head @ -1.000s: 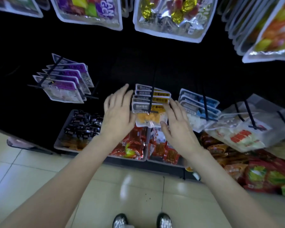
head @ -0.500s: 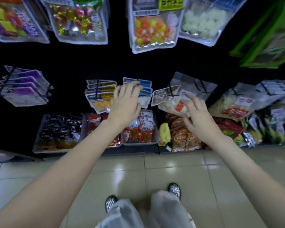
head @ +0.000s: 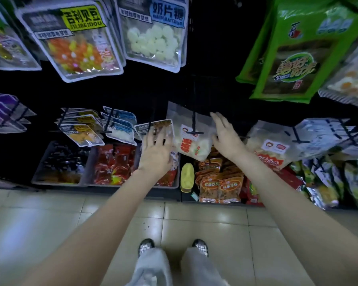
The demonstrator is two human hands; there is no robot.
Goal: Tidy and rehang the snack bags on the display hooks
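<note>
A clear bag of pale snacks with a red label (head: pixel 191 141) hangs on a black display hook (head: pixel 194 125) in the middle of the dark rack. My left hand (head: pixel 156 152) is spread open at the bag's left edge, its fingers over a small brown-labelled bag (head: pixel 153 127) on the neighbouring hook. On the bag's right side my right hand (head: pixel 225 137) is open with its fingers raised, close to the bag. Neither hand grips anything. A second bag of the same kind (head: pixel 271 149) hangs further right.
Yellow-labelled bags (head: pixel 85 134) and blue-labelled bags (head: pixel 120 125) hang on hooks to the left. Grey bins (head: pixel 87 176) of red packets and loose orange packets (head: pixel 219 186) sit below at floor level. Big candy bags (head: pixel 81 44) and a green bag (head: pixel 293 58) hang above.
I have shifted right along the rack. Both hands left the yellow-labelled bags, passed the blue ones, and now flank the clear red-labelled bag.
</note>
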